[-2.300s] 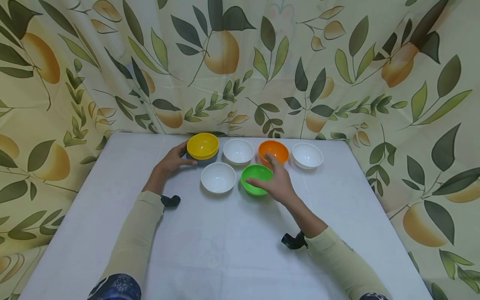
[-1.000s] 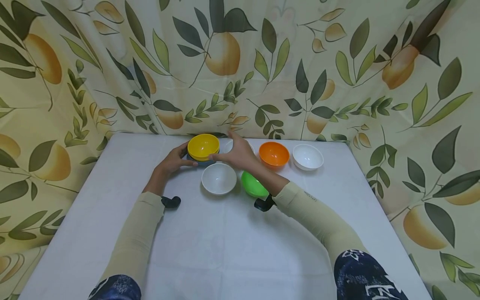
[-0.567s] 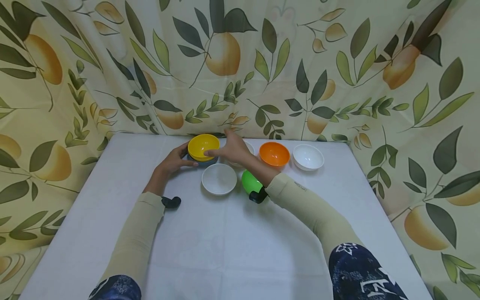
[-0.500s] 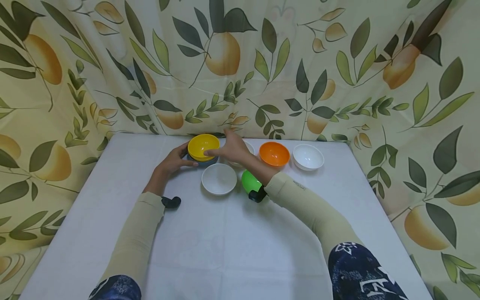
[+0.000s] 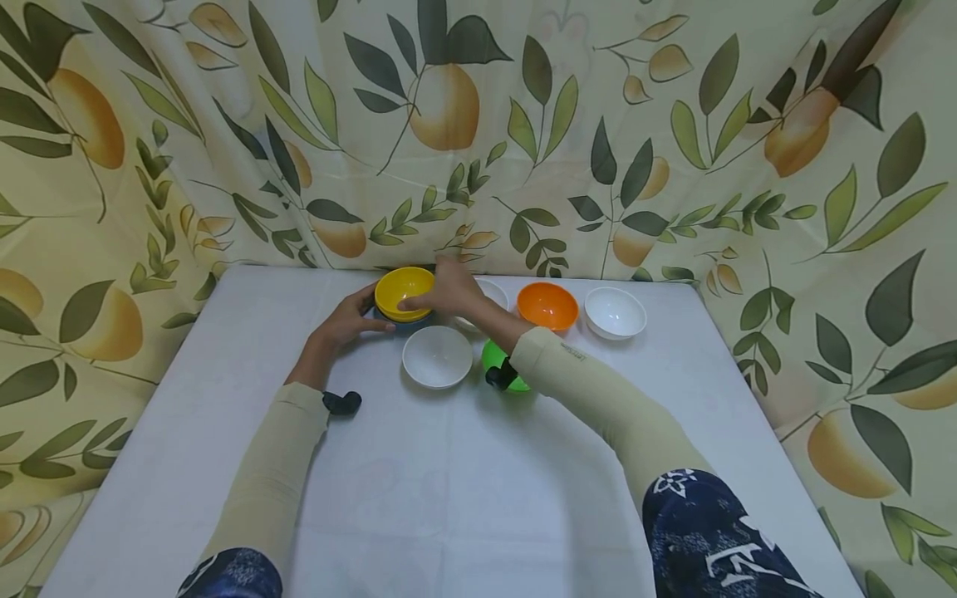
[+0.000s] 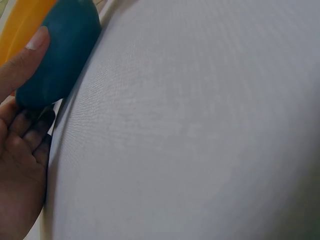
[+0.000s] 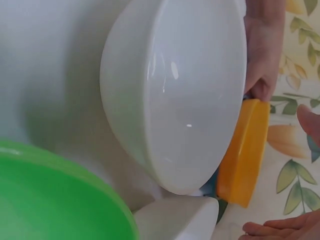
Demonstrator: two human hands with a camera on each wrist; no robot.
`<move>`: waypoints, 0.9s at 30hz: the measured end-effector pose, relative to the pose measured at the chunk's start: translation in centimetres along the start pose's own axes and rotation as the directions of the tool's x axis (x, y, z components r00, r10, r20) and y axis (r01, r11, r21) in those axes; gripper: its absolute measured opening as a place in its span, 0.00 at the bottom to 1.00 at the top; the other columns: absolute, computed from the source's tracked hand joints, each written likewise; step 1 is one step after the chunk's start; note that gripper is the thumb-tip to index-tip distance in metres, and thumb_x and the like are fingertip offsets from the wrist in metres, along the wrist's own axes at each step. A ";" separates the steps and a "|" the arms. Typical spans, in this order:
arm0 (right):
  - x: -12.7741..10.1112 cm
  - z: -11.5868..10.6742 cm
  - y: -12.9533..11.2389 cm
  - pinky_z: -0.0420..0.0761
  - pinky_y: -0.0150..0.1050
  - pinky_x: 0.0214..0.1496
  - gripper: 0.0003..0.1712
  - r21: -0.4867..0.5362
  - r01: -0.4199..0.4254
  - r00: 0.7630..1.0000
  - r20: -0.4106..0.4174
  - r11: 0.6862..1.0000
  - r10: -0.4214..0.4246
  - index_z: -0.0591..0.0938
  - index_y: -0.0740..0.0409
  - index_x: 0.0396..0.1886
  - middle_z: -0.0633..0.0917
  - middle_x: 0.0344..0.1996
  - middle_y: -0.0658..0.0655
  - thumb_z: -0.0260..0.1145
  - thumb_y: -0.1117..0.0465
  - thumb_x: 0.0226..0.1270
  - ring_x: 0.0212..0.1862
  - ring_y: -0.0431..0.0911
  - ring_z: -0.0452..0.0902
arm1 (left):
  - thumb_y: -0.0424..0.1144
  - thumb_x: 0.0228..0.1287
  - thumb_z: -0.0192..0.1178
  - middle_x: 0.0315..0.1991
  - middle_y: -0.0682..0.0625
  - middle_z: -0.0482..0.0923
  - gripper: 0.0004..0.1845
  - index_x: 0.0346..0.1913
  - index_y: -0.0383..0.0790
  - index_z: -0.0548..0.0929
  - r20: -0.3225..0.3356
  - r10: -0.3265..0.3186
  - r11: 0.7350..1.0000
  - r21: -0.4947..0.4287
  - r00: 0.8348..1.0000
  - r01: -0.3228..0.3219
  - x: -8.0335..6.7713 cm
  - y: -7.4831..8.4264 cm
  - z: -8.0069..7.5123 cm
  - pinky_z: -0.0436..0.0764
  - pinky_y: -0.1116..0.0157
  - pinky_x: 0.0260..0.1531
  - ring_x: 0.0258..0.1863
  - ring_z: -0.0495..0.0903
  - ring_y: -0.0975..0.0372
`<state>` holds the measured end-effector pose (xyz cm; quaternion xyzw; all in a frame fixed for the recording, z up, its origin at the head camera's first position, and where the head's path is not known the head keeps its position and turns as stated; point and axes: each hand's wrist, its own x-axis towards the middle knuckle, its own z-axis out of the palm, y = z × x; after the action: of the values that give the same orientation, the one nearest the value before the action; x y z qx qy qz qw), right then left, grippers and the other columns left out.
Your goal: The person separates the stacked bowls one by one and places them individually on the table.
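Observation:
A yellow bowl [image 5: 398, 287] tops a small stack at the back of the white table [image 5: 449, 498]; the wrist view shows its edge [image 7: 245, 155]. My left hand [image 5: 350, 320] grips the stack from the left, thumb on the bottom blue bowl [image 6: 60, 55]. My right hand [image 5: 447, 291] reaches across to the yellow bowl's right rim. Its thumb lies by the near side and its fingers spread over the far side, a gap still showing in the right wrist view. A white bowl [image 5: 437, 357] [image 7: 175, 90] sits just in front.
A green bowl [image 5: 490, 355] [image 7: 50, 200] lies partly under my right forearm. Another white bowl [image 5: 495, 292] is behind my right hand, then an orange bowl [image 5: 547, 305] and a white bowl [image 5: 615, 311] to the right. A leaf-print curtain [image 5: 598, 124] backs the table.
My right hand left the green bowl and crossed leftward to the yellow bowl, inching further left over its rim in the last half second. The left hand stayed on the stack.

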<state>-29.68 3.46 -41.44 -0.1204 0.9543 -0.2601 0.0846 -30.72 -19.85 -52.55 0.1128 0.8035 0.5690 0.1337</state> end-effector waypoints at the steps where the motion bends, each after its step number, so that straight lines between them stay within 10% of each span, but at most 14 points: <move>1: 0.1 0.0 -0.1 0.74 0.50 0.73 0.67 -0.018 -0.003 1.000 0.006 1.000 0.004 0.60 0.67 0.82 0.70 0.76 0.65 0.81 0.34 0.55 0.72 0.57 0.70 | 0.33 0.60 0.78 0.85 0.48 0.50 0.56 0.86 0.47 0.54 0.002 0.003 1.000 -0.001 1.000 -0.003 0.0 0.0 0.0 0.48 0.54 0.82 0.84 0.47 0.52; 27: 1.5 1.8 -0.1 0.82 0.42 0.56 0.55 -0.081 -0.021 0.996 0.087 0.996 0.028 0.70 0.63 0.67 0.80 0.51 0.58 0.83 0.35 0.52 0.50 0.50 0.78 | 0.27 0.61 0.75 0.85 0.45 0.48 0.55 0.85 0.42 0.53 0.022 0.009 0.999 -0.039 1.000 -0.008 -0.1 0.3 -0.2 0.44 0.53 0.82 0.84 0.44 0.50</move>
<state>-30.71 2.14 -43.10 -0.1233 0.9607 -0.2150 0.1248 -30.69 -19.92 -52.21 0.1201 0.7903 0.5837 0.1424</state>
